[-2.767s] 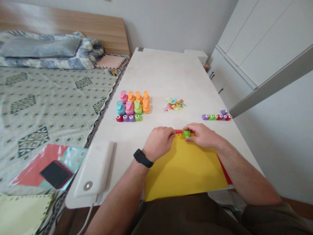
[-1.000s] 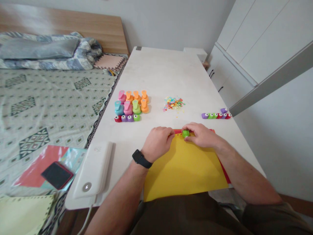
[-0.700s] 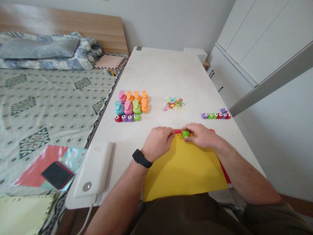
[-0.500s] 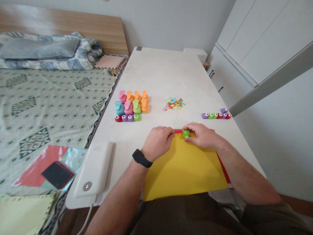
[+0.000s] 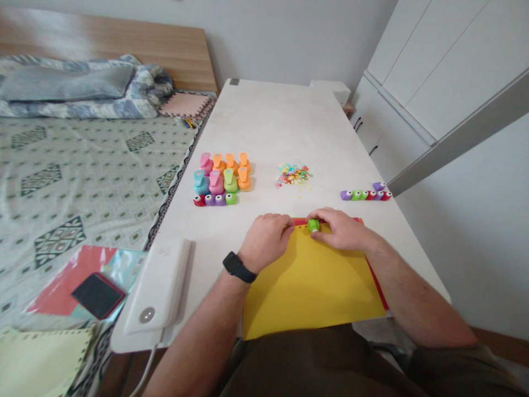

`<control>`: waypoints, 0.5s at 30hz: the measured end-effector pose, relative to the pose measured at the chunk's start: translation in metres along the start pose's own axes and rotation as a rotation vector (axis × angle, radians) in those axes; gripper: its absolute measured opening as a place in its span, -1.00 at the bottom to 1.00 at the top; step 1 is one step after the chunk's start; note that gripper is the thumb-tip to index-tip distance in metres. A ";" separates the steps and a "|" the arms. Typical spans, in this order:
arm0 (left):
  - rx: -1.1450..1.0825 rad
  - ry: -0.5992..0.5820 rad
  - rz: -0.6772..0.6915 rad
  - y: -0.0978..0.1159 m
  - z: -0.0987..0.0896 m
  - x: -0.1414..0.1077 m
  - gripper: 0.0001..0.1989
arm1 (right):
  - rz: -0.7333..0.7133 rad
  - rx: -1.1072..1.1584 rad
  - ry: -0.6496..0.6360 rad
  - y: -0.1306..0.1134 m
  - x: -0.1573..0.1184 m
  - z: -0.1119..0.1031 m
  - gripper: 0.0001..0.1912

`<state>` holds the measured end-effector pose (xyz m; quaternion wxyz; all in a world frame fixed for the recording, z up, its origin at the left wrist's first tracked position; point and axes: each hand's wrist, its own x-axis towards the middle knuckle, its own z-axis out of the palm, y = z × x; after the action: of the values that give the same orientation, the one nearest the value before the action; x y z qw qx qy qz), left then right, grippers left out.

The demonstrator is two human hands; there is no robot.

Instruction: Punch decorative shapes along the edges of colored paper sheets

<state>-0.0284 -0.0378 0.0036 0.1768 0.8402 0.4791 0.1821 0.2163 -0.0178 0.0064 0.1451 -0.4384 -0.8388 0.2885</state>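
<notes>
A yellow sheet of paper [image 5: 314, 281] lies at the front of the table, over red paper [image 5: 377, 284] that peeks out at its far and right edges. My left hand [image 5: 268, 240] is closed, pinching the far left corner of the yellow sheet. Between the thumb and fingers of my right hand [image 5: 339, 229] is a small green craft punch [image 5: 313, 225], placed at the sheet's far edge. A few small punched holes show along that edge, left of the punch. Beyond the hands lies a pile of colourful paper confetti [image 5: 294, 175].
Larger craft punches [image 5: 223, 173] and several small ones stand at the left. More small punches [image 5: 366, 195] line the right edge. A white device with a cable [image 5: 157, 286] lies front left. On the bed beside the table are a phone [image 5: 98, 295] and pale punched paper [image 5: 43, 358].
The green punch and my right hand have shifted very slightly to the left along the paper's edge. My left hand keeps its hold.
</notes>
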 end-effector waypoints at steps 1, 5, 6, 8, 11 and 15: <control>0.002 0.000 0.000 0.000 0.000 0.000 -0.82 | -0.002 -0.004 0.001 0.000 0.000 0.001 -0.65; 0.007 0.006 -0.001 0.000 0.001 0.000 -0.82 | 0.002 -0.017 0.007 0.000 0.000 0.002 -0.64; 0.006 0.007 -0.001 0.000 0.001 0.000 -0.83 | 0.005 -0.017 0.007 0.000 0.000 0.002 -0.64; 0.005 0.009 0.001 0.000 0.001 0.000 -0.82 | 0.006 -0.014 0.007 -0.001 -0.001 0.003 -0.63; 0.005 0.006 0.004 0.000 0.000 0.000 -0.82 | 0.001 -0.015 0.010 -0.001 -0.001 0.003 -0.63; 0.008 0.005 0.003 0.000 0.000 0.000 -0.82 | 0.002 -0.018 0.017 0.000 -0.002 0.003 -0.63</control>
<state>-0.0281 -0.0378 0.0040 0.1717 0.8412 0.4792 0.1826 0.2161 -0.0205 0.0036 0.1481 -0.4430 -0.8396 0.2775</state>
